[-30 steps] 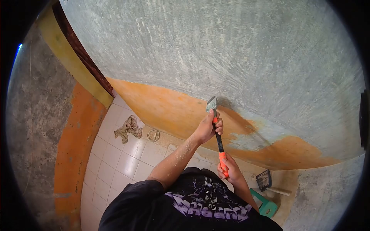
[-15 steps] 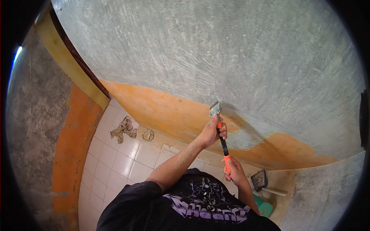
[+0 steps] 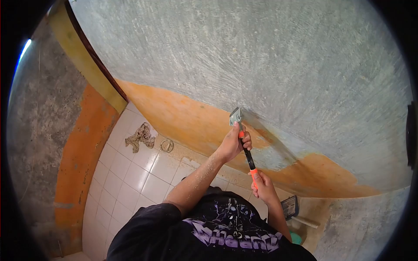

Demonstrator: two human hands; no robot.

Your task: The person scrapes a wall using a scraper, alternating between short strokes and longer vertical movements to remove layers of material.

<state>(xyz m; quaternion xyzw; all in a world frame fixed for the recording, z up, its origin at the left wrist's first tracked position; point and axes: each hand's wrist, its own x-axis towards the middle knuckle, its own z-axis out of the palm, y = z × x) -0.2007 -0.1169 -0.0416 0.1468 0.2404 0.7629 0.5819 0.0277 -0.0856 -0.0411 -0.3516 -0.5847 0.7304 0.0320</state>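
A long-handled scraper point(image 3: 247, 154) with an orange-and-black handle and a greyish metal head is in both hands. My left hand point(image 3: 235, 141) closes round the upper handle just under the head, its thumb pressed near the head. Lower down, my right hand point(image 3: 263, 187) wraps the orange grip at the end. The scraper's head lies at the wall point(image 3: 244, 56), by the edge where orange paint point(image 3: 187, 111) meets bare grey surface. Pale flakes stick to my left forearm.
On the white tiled floor point(image 3: 161, 174) lie a crumpled cloth point(image 3: 140, 137) and a roll of tape point(image 3: 166, 145). A dark slotted tray point(image 3: 289, 206), a pale stick-like piece point(image 3: 306, 222) and a green object point(image 3: 296, 238) are at lower right. Another wall point(image 3: 39, 130) stands left.
The scraper and both hands have shifted slightly left and up along the paint edge. The view has tilted a little; both hands keep their hold.
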